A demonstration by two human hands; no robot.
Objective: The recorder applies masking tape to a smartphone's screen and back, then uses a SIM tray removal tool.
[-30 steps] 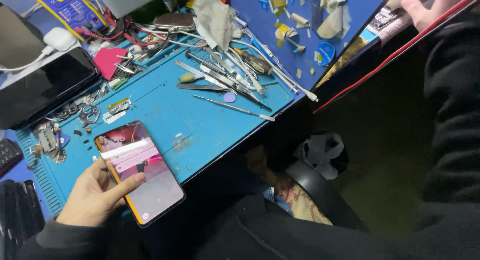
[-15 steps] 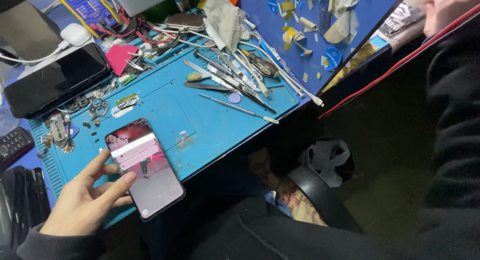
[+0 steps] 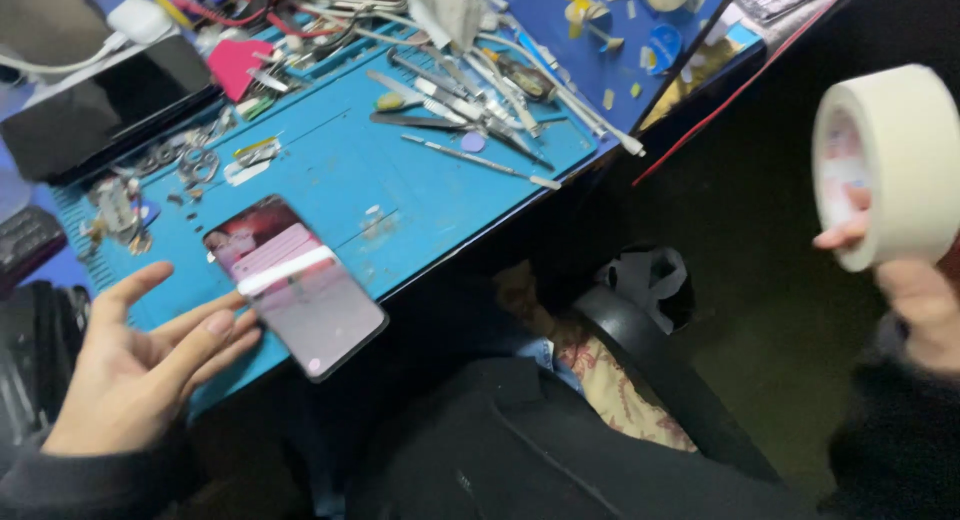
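A smartphone [image 3: 297, 285] with a lit pinkish screen lies on the blue work mat [image 3: 330, 180], one corner overhanging the table's near edge. My left hand [image 3: 135, 365] is spread palm-up beside it, fingertips touching the phone's left edge, not gripping it. At the right, over the dark floor, my right hand [image 3: 915, 285] holds up a wide roll of cream masking tape [image 3: 890, 160], fingers through its core.
Tweezers, metal tools and small parts [image 3: 465, 100] crowd the mat's far side. A dark tablet-like device [image 3: 95, 105] lies at the left, a blue board [image 3: 620, 35] with scraps behind. A chair [image 3: 650, 360] and white bag [image 3: 650, 280] sit below the table.
My right hand has come down into view on the right carrying the tape roll. My left hand has spread open beside the phone, which now sits nearer the table's edge.
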